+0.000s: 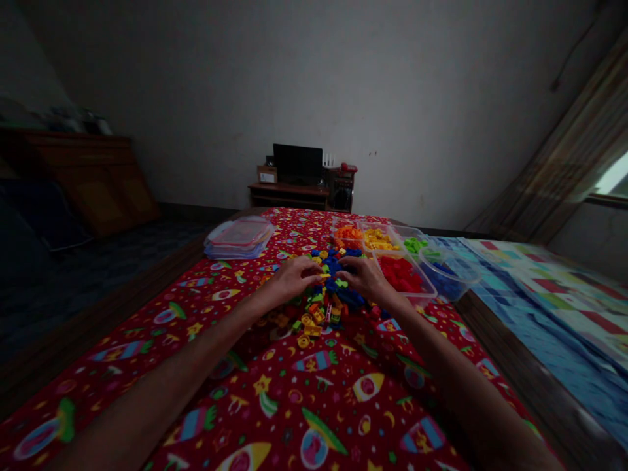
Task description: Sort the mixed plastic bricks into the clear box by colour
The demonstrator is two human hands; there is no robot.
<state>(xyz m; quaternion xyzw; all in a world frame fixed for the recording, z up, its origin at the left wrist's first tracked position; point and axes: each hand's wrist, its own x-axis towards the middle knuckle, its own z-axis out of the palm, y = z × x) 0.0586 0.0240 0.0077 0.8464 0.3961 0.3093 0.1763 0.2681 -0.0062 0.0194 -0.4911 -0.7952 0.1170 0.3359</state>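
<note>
- Nearest me, the red rocket-print tablecloth (294, 392) spreads under my forearms.
- At the near edge of the heap, yellow wheeled pieces (304, 341) lie on the cloth, closer to me than my fingertips and touching neither hand.
- The mixed heap of plastic toy bricks (321, 313) sits between and below my hands, running from just in front of my wrists to a little beyond my fingertips.
- My left hand (297, 278) comes in over the heap's left side, fingers curled and thumb a little apart from them; a small yellow brick (324, 275) lies right at the tips, and I cannot tell whether they grip it.
- My right hand (362, 278) bends in from the other side, with a light green brick (342, 283) at its fingertips; whether they close on it I cannot tell.
- Just beside my right hand is a clear tub of red bricks (400, 275), with blue bricks (444, 278) in a round container to its right.
- Behind these, orange bricks (348, 235), yellow bricks (379, 239) and green bricks (415, 245) fill other containers.
- Beyond my left hand lie stacked lids (240, 237).
- Farthest, a black monitor (297, 162) stands against the wall.
</note>
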